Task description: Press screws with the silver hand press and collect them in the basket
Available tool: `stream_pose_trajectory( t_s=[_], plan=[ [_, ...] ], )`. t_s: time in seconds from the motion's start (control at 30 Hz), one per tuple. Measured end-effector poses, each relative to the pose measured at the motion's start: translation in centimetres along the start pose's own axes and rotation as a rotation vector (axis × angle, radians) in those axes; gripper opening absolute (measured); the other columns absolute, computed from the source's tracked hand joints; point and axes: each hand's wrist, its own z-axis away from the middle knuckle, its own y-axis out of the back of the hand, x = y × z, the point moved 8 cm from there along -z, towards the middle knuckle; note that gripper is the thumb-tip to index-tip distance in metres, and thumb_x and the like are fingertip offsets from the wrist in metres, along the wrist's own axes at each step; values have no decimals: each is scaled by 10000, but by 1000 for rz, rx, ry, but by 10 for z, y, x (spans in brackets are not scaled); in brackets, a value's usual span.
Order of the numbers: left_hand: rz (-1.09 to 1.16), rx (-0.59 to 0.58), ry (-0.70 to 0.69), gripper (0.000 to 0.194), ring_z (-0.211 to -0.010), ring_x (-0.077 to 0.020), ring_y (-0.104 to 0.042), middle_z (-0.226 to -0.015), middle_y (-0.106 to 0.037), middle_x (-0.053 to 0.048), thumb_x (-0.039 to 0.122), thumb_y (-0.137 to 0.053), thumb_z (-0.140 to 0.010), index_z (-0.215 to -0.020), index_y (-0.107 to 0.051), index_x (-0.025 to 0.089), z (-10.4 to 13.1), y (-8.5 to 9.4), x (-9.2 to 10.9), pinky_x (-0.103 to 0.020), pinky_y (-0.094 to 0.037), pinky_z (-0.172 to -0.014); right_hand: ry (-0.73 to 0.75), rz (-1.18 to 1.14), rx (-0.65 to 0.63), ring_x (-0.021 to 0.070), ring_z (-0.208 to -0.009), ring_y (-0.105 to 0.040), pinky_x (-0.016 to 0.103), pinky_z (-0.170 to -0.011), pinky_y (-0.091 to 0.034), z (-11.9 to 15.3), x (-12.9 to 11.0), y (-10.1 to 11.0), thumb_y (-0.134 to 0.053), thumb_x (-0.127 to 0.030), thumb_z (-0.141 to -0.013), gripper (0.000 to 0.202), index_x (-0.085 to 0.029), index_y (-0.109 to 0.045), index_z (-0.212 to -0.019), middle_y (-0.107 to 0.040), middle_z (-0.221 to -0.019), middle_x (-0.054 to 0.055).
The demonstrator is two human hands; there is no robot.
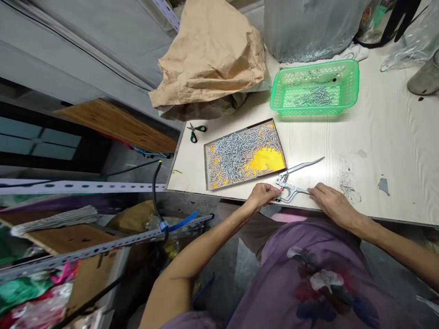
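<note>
A pair of silver snap-fastener pliers (292, 191) lies near the table's front edge, its two handles spread apart and pointing right. My left hand (262, 195) is closed in a pinch at the head of the pliers, beside a small red part; whatever is between its fingertips is too small to make out. At the end of the lower handle, the fingers of my right hand (329, 201) are closed on the tip. Just behind my left hand sits a shallow tray (206, 171) with a yellow bottom, holding many small silver metal pieces that look like screws or springs.
A green plastic basket (313, 111) with more metal pieces stands behind. Scissors (195, 131) lie left of the tray, near a crumpled brown paper bag (212, 50). A grey plastic bag (312, 29) and a metal cylinder (423, 75) stand farther back. Shelving rails (85, 186) are at the left.
</note>
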Motion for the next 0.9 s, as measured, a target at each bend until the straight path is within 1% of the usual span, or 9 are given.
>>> stream_pose_trajectory(
  t_s=[0.1,0.3,0.43,0.5,0.57,0.63,0.73,0.8,0.9],
  plan=[
    [-36,-7,17,221,-343,-15,-301,-449,-473,78,281,-743,-718,-644,-621,113,2,-1,1,-168,-201,-360,26,12,3,184,-744,-557,290,-655,-425,0,-1,-1,-386,-110,-953,230,-166,-609,-957,-588,-858,72],
    [-163,-31,-32,238,-312,-17,-318,-401,-460,80,245,-723,-736,-574,-599,123,4,-3,10,-156,-214,-334,48,83,-41,204,-762,-552,311,-687,-422,-4,-3,3,-364,-81,-927,270,-144,-620,-982,-607,-866,96],
    [-136,-100,46,277,-316,-16,-354,-421,-499,71,261,-765,-706,-544,-583,129,3,-8,3,-140,-267,-334,44,74,-56,208,-750,-541,317,-671,-412,-5,-4,6,-386,-77,-903,270,-162,-633,-971,-610,-858,94],
    [-96,-98,76,263,-322,-18,-367,-427,-500,71,271,-777,-703,-570,-602,126,3,-9,-1,-138,-295,-342,37,60,-76,206,-753,-542,317,-666,-415,-6,-2,7,-393,-113,-923,256,-175,-639,-958,-613,-861,94],
    [-65,-91,90,243,-331,-21,-381,-439,-509,68,274,-782,-705,-604,-624,120,3,-8,-4,-141,-311,-347,41,44,-84,221,-817,-558,324,-694,-436,-10,3,10,-446,-233,-951,213,-165,-640,-1007,-624,-941,120],
    [-52,-88,99,239,-337,-23,-394,-450,-521,64,274,-790,-703,-618,-632,116,3,-8,-6,-142,-316,-348,46,59,-67,282,-995,-558,375,-786,-462,-17,13,16,-547,-419,-917,368,-147,-602,-1159,-601,-1149,182],
    [-53,-82,115,246,-328,-21,-388,-444,-520,66,268,-802,-696,-614,-629,114,2,-9,-7,-142,-308,-345,48,143,-52,408,-1280,-403,526,-947,-415,-34,33,21,-660,-645,-762,810,-146,-461,-1368,-427,-1433,245],
    [-54,-75,125,240,-323,-20,-385,-438,-517,69,254,-804,-696,-615,-628,113,3,-9,-7,-142,-304,-343,75,176,-87,440,-1340,-331,587,-999,-360,-43,42,16,-686,-738,-662,976,-162,-421,-1404,-393,-1472,245],
    [-51,-68,131,236,-322,-23,-392,-436,-519,66,236,-802,-698,-607,-624,111,4,-9,-5,-144,-301,-340,115,188,-122,436,-1325,-357,613,-1027,-313,-51,46,8,-702,-766,-607,1031,-190,-414,-1412,-448,-1438,227]
  ],
)
